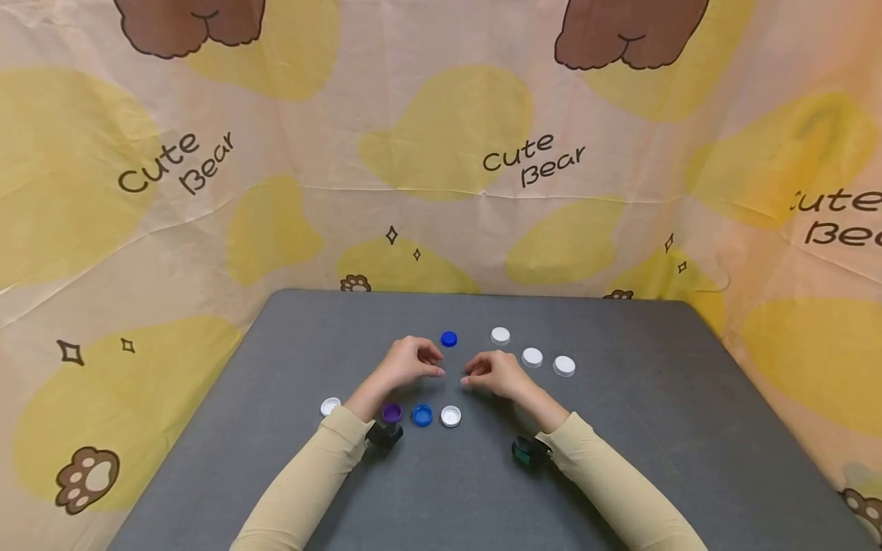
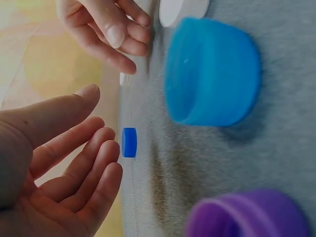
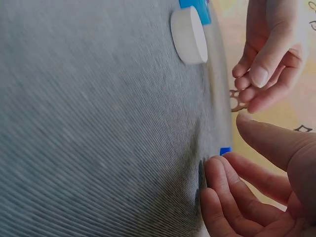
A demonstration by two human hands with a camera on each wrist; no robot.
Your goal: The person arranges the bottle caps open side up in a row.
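Observation:
My left hand (image 1: 410, 360) hovers over the middle of the table, its fingers loosely bent with nothing between them. Facing it across a small gap is my right hand (image 1: 498, 373), also holding nothing. Just beyond both hands lies a dark blue bottle cap (image 1: 449, 339), seen too in the left wrist view. On the near side, a purple cap (image 1: 391, 413), a lighter blue cap (image 1: 423, 415) and a white cap (image 1: 451, 416) sit hollow side up. Another white cap (image 1: 331, 406) is left of them, partly hidden by my left forearm.
Beyond my right hand, three white caps stand top side up: a back one (image 1: 500, 335), a middle one (image 1: 532, 357) and a right one (image 1: 564, 366). The grey table (image 1: 620, 459) ends against a bear-print cloth (image 1: 441, 138) at the back.

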